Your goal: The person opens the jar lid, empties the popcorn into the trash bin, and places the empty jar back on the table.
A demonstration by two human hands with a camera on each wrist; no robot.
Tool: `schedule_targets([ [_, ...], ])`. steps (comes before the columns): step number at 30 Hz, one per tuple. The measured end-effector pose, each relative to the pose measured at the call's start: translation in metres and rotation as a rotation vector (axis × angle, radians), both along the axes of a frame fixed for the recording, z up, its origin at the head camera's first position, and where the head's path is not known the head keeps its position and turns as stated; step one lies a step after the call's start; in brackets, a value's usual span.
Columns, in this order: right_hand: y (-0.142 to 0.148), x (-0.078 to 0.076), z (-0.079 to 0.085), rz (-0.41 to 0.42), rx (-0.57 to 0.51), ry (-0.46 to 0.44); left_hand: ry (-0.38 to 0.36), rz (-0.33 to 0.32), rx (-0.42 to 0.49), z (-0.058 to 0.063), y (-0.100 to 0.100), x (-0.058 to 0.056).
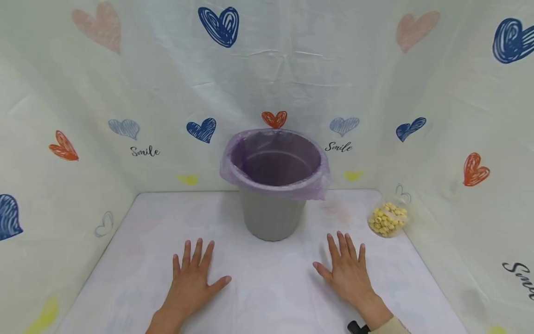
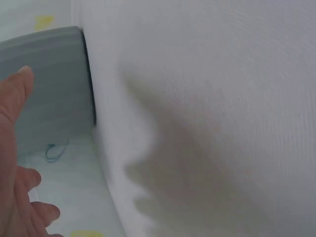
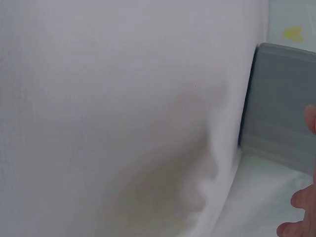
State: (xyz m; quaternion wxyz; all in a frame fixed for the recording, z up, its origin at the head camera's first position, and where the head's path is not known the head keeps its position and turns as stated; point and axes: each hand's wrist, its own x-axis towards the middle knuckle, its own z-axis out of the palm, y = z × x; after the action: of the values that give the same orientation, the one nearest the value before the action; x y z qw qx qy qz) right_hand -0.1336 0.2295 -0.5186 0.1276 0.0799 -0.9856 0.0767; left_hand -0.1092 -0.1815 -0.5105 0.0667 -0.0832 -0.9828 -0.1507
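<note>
A grey trash bin [image 1: 273,215] stands upright at the back middle of the table, with a purple plastic bag [image 1: 288,189] lining it and folded over its rim. My left hand [image 1: 189,285], palm down with fingers spread, is in front of the bin and to its left. On the other side, my right hand [image 1: 348,276] has the same spread pose, in front of the bin and to its right. Both hands hold nothing and are apart from the bin. The wrist views show the hands' shadows on the table and the bin's grey side [image 2: 59,94] beyond the fingers.
A clear round container of small yellow pieces [image 1: 388,220] stands at the table's right edge. The white table [image 1: 267,297] is walled on three sides by a white sheet [image 1: 167,83] printed with hearts. A small black object [image 1: 356,327] shows by the right wrist.
</note>
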Motion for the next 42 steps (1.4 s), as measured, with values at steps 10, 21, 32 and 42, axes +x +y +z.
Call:
schedule_targets([
  [10,0.052,-0.024,0.018,-0.040,-0.056,0.073,0.082,-0.127,0.027,-0.002,0.027,-0.006],
  [21,0.143,-0.068,0.052,-0.150,-0.050,0.006,0.063,-0.251,-0.020,-0.001,0.077,-0.012],
  [32,0.173,-0.076,0.051,-0.201,-0.094,-0.216,0.008,-0.407,-0.076,-0.001,0.122,-0.022],
  [42,0.125,-0.054,0.046,-0.064,0.001,-0.118,0.023,-0.435,-0.083,0.004,0.137,-0.028],
])
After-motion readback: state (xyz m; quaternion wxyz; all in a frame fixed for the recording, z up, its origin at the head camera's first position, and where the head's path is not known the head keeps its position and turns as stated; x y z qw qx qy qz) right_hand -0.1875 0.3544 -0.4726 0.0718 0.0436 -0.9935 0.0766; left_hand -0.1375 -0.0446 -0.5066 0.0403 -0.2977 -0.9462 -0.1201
